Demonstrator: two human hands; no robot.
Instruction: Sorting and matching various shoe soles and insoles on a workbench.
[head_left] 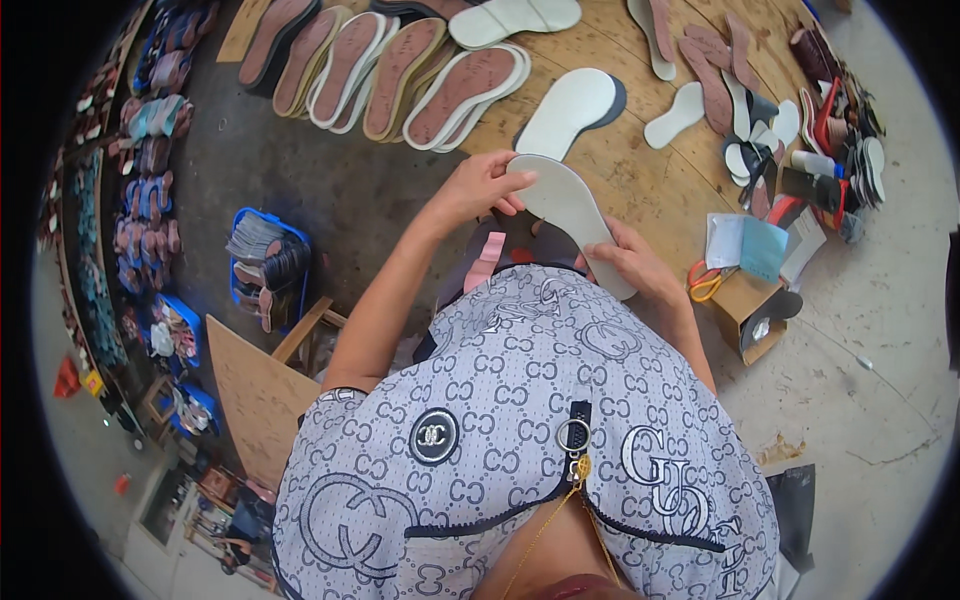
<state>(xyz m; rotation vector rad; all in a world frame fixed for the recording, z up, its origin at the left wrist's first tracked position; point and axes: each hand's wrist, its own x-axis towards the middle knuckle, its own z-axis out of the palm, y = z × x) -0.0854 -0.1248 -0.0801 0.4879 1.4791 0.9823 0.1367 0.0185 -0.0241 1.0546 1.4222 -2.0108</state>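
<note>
A white shoe sole (565, 200) with a thin dark edge is held in front of my body, at the near edge of the wooden table. My left hand (480, 188) pinches its far rounded end, thumb on top. Lower on the other side, my right hand (637, 262) grips the sole's near end, the thumb lying across its face. Under the sole, by my lap, a pink strip (486, 262) and some dark material partly show; what the dark material belongs to is hidden. Just beyond my hands lies another white sole (577, 108) over a dark one.
Stacks of pink-topped soles (467, 95) line the table's left part. At right are loose sole pieces (708, 85), orange-handled scissors (706, 282) and a cardboard box (748, 318). A blue crate (306, 250) of soles stands on the floor at left, near loaded racks (150, 200).
</note>
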